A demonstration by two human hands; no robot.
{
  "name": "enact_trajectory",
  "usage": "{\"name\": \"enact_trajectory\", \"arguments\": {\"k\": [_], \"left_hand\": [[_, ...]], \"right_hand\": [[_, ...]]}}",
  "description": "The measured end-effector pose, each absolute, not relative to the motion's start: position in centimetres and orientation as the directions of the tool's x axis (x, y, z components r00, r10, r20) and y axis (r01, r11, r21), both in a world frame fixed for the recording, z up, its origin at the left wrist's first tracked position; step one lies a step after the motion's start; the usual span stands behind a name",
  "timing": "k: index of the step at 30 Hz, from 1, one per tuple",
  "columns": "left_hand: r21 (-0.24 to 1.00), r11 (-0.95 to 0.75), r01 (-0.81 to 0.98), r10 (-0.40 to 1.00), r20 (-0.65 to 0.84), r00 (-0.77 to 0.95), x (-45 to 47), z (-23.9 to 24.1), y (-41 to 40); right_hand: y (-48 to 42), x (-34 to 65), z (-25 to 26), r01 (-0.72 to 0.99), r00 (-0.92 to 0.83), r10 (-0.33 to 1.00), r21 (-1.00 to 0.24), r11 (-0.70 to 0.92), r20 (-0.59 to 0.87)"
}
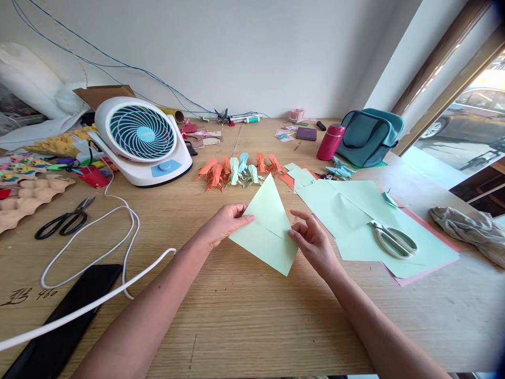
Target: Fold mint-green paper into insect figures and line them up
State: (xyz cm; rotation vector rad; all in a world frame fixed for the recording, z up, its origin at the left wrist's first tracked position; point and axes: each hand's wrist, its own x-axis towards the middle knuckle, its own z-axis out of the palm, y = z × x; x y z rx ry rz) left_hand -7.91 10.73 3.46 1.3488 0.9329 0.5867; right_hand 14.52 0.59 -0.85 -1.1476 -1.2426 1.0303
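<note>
A pale green sheet of paper (268,226), partly folded with one flap raised to a point, lies on the wooden table (252,316) in front of me. My left hand (224,223) pinches its left edge with closed fingers. At the sheet's right edge my right hand (313,242) holds it, fingers curled against the fold. Just behind the sheet stands a row of small folded paper figures (240,171) in orange and light blue-green.
A stack of green and pink sheets (355,216) with white scissors (394,239) lies to the right. Left: a white desk fan (142,139), its white cable (98,252), black scissors (65,221), a black phone (67,316). Behind: a red flask (330,141), a teal bag (369,137).
</note>
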Motion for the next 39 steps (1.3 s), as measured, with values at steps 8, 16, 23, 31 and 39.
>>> {"name": "enact_trajectory", "arguments": {"k": [8, 16, 23, 31, 39], "left_hand": [[0.981, 0.179, -0.08, 0.864, -0.117, 0.489, -7.0, 2.3, 10.8], [0.988, 0.143, -0.062, 0.853, -0.092, 0.513, -5.8, 1.0, 9.9], [0.985, 0.057, -0.163, 0.914, 0.014, 0.405, -6.3, 3.1, 10.1], [0.989, 0.018, -0.144, 0.97, 0.018, 0.241, -7.4, 4.6, 10.6], [0.984, -0.047, -0.173, 0.988, 0.071, 0.137, -8.1, 4.7, 11.3]], "right_hand": [[0.4, 14.3, 0.1, -0.104, 0.104, 0.984, -0.982, 0.155, 0.144], [0.3, 14.2, -0.4, -0.079, 0.256, 0.964, -0.992, 0.097, 0.074], [0.1, 14.5, -0.7, 0.009, 0.259, 0.966, -1.0, 0.014, 0.016], [-0.1, 14.1, -0.6, 0.072, 0.102, 0.995, -0.997, 0.004, 0.011], [-0.1, 14.5, -0.7, 0.054, 0.066, 0.998, -0.999, 0.005, 0.009]]}}
